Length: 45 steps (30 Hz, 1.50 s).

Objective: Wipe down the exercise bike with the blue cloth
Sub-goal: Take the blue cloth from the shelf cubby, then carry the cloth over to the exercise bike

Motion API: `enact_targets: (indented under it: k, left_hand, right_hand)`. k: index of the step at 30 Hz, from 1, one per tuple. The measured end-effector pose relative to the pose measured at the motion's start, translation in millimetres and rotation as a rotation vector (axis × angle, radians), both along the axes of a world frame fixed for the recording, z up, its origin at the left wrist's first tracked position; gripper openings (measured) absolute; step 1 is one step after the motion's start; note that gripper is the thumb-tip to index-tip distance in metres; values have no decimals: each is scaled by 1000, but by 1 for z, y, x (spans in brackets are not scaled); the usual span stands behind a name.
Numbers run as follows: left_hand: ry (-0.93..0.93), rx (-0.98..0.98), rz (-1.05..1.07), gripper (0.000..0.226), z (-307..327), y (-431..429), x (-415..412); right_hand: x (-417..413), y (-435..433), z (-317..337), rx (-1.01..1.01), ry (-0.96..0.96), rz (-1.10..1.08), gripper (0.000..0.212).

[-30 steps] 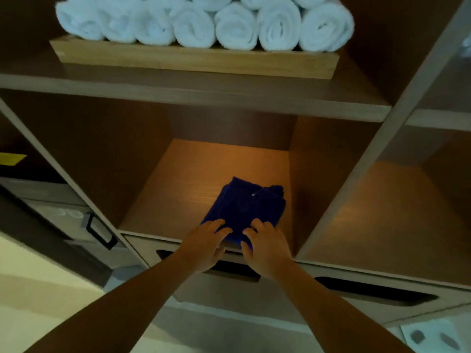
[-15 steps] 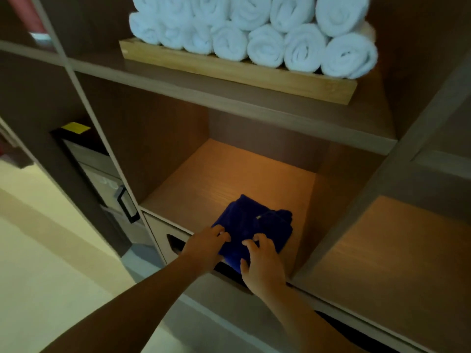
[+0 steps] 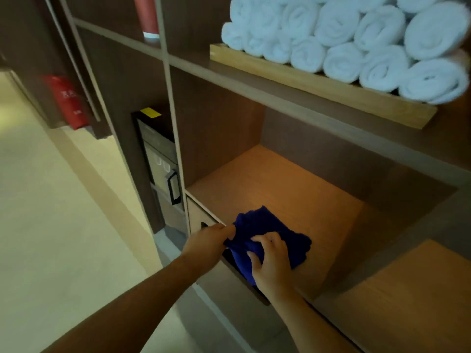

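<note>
A folded dark blue cloth point(image 3: 270, 231) lies at the front edge of a lit wooden shelf compartment point(image 3: 288, 189), partly hanging over the edge. My left hand point(image 3: 207, 242) pinches the cloth's left corner. My right hand point(image 3: 271, 261) grips the bunched front of the cloth, fingers curled into the fabric. No exercise bike is in view.
Rolled white towels point(image 3: 356, 44) sit on a wooden tray point(image 3: 318, 85) on the shelf above. A drawer with a slot handle point(image 3: 201, 222) is below the cloth. A dark appliance point(image 3: 163, 159) and a red extinguisher point(image 3: 67, 100) stand to the left, by the pale floor point(image 3: 51, 212).
My view swung left. Both hands went from resting on the cloth's near edge to gripping it, and the cloth is bunched and pulled toward the shelf's front edge.
</note>
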State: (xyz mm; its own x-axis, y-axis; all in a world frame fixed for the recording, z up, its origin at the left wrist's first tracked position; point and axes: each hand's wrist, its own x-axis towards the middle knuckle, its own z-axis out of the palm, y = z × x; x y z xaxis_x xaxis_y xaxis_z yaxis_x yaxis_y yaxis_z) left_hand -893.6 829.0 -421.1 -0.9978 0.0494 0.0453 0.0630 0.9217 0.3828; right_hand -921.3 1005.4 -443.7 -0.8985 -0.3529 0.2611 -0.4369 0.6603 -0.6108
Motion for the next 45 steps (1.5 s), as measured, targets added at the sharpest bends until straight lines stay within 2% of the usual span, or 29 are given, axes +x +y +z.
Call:
enact_targets:
  k: [5,14,18,21,25,27,34,40,42,45]
  left_hand:
    - [109,25,167,13,33,-58,25]
    - [297,145,560,20,67,-209,132]
    - [405,225,800,23,77,-282,207]
    - [491,244,992,24,84,-330,264]
    - [568,259,1234,24,86,-379,341]
    - [585,248,1319,25,83,-396,380]
    - [577,183,1578,36,66,-441,485]
    - [587,155,1755,33,57,-509,550]
    - [580,132,1803,31,58,-539,565]
    - [568,101,1868,31,63,-584,583]
  right_hand:
    - [-1,-61,25,-113,84,153,19]
    - [41,-247,55,-347,27,511,16]
    - [95,-347,58,-428,-131,720,21]
    - [148,-419,61,-468,-304,884,34]
    - [224,-500,66,-373,-387,1124,57]
    - [258,-531,65,-304,-385,1235,62]
    - [346,-627,48,-251,-440,1437,41]
    - [397,-721,44,-181,-485,1691,38]
    - [408,-757,46,-134,-435,1772,37]
    - [421,-808,51,-88,-249,1893,38]
